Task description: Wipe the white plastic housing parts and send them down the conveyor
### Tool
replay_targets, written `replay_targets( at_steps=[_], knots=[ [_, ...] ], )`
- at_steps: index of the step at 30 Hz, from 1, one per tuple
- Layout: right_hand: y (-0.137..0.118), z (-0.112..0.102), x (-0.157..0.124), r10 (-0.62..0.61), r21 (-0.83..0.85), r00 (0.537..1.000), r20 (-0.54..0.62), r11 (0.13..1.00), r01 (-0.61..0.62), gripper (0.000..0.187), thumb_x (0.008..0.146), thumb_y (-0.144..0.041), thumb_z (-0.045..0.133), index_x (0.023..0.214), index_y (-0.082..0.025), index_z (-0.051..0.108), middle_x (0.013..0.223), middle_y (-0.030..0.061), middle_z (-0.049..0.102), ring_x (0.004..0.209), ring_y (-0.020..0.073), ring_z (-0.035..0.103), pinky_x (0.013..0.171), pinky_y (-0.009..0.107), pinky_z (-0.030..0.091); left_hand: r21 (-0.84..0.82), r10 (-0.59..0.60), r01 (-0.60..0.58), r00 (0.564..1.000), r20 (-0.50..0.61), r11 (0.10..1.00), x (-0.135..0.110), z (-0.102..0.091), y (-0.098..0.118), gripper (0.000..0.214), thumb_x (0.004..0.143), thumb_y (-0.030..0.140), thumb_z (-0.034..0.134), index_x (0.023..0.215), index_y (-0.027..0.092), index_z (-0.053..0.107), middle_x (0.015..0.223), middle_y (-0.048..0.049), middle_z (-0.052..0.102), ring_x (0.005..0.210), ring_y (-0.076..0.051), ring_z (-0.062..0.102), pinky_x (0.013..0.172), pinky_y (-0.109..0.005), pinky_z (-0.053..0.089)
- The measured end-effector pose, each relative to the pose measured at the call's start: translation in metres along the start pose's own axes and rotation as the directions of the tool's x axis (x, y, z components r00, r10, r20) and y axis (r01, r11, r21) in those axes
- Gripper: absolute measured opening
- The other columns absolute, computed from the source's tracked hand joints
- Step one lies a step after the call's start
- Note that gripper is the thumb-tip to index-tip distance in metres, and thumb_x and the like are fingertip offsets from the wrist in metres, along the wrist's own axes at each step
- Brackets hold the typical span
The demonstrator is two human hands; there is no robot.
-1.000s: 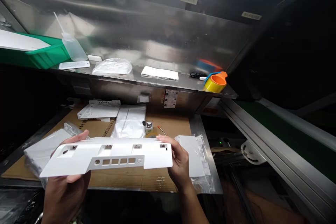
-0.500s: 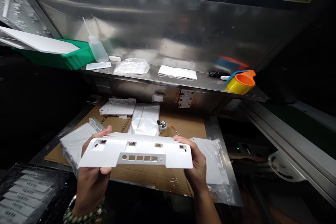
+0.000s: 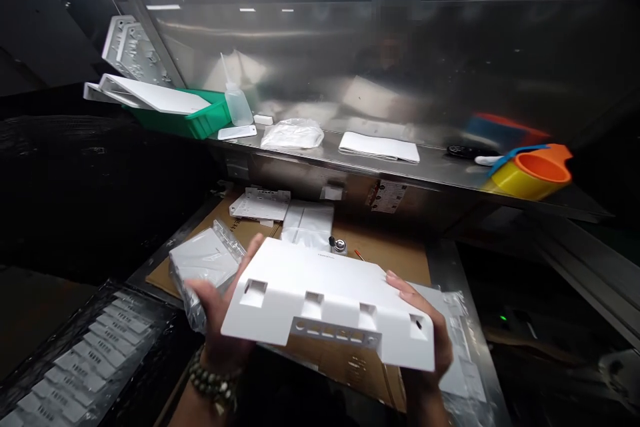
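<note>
White plastic: we see a panel [image 3: 340, 277] held at a slant above the front of the tabletop [image 3: 453, 268], its recessed edge toward us and its right end lower. The right hand [image 3: 443, 341] bends its fingers over the right end and has hold of it; the left hand [image 3: 223, 323] lies half spread against the left end, thumb away from it, and we cannot tell whether its hidden fingers grip. We judge the step to be a two-handed hold in the air; the next move seems to call for a secure left grasp and a level panel. The left bag [image 3: 205, 255] lies just beyond the left hand, the right bag [image 3: 465, 363] near the right; the jar [image 3: 341, 247] and shelf [image 3: 433, 169] limit forward travel. We find most room upward.
</note>
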State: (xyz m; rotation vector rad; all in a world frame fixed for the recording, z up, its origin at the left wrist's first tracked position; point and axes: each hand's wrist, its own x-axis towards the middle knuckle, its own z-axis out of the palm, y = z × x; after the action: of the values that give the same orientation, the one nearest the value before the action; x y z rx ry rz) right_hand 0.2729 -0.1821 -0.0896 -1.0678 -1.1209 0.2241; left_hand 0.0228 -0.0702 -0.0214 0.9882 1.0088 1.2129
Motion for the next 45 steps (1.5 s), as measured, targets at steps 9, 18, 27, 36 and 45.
replay_targets(
  at_steps=[9, 18, 27, 36, 45],
  knots=[
    [0.003, -0.012, 0.002, 0.368, -0.113, 0.929, 0.027, 0.925, -0.363, 0.044, 0.096, -0.036, 0.065, 0.14, -0.029, 0.061, 0.146, 0.0104, 0.062, 0.134, 0.03, 0.06, 0.112, 0.051, 0.05, -0.425, -0.168, 0.354, 0.894, 0.415, 0.833, 0.003, -0.009, -0.005, 0.064, 0.092, 0.072, 0.044, 0.123, 0.023, 0.072, 0.126, -0.0091, 0.075, 0.136, -0.037, 0.055, 0.113, -0.057, 0.043],
    [-0.006, -0.025, -0.015, 0.632, 0.15, 0.713, 0.303, 0.708, -0.691, 0.038, 0.096, -0.046, 0.065, 0.13, -0.029, 0.071, 0.124, 0.0086, 0.075, 0.114, 0.0263, 0.071, 0.101, 0.04, 0.057, -0.551, 0.069, 0.326, 0.814, 0.577, 0.768, -0.001, -0.02, -0.02, 0.081, 0.092, 0.082, 0.023, 0.135, 0.028, 0.066, 0.129, -0.005, 0.074, 0.138, -0.033, 0.053, 0.117, -0.052, 0.041],
    [-0.034, -0.024, -0.002, 0.519, 0.129, 0.786, 0.336, 0.801, -0.585, 0.033, 0.096, -0.045, 0.065, 0.125, -0.032, 0.074, 0.115, 0.0062, 0.079, 0.102, 0.0228, 0.075, 0.087, 0.03, 0.061, -0.464, 0.013, 0.152, 0.943, 0.333, 0.872, -0.002, -0.023, -0.025, 0.074, 0.09, 0.084, 0.029, 0.115, 0.033, 0.076, 0.109, 0.0003, 0.081, 0.127, -0.03, 0.064, 0.109, -0.045, 0.052],
    [-0.044, -0.026, -0.001, 0.497, 0.163, 0.781, 0.378, 0.795, -0.585, 0.034, 0.098, -0.043, 0.064, 0.13, -0.033, 0.071, 0.12, 0.0052, 0.077, 0.108, 0.0225, 0.073, 0.09, 0.03, 0.058, -0.361, -0.194, 0.234, 0.97, 0.145, 0.903, -0.005, -0.025, -0.032, 0.074, 0.086, 0.087, 0.036, 0.133, 0.038, 0.065, 0.105, -0.0035, 0.082, 0.123, -0.035, 0.066, 0.1, -0.054, 0.058],
    [-0.012, -0.037, 0.001, 0.491, -0.054, 0.78, 0.388, 0.857, -0.512, 0.034, 0.103, -0.038, 0.055, 0.135, -0.036, 0.066, 0.144, 0.0019, 0.064, 0.139, 0.0235, 0.055, 0.118, 0.042, 0.043, 0.203, -0.26, 0.224, 0.95, 0.173, 0.953, 0.016, -0.054, -0.03, 0.046, 0.065, 0.048, 0.091, 0.101, 0.023, 0.082, 0.103, -0.0087, 0.082, 0.103, -0.036, 0.074, 0.084, -0.038, 0.065]
  ],
)
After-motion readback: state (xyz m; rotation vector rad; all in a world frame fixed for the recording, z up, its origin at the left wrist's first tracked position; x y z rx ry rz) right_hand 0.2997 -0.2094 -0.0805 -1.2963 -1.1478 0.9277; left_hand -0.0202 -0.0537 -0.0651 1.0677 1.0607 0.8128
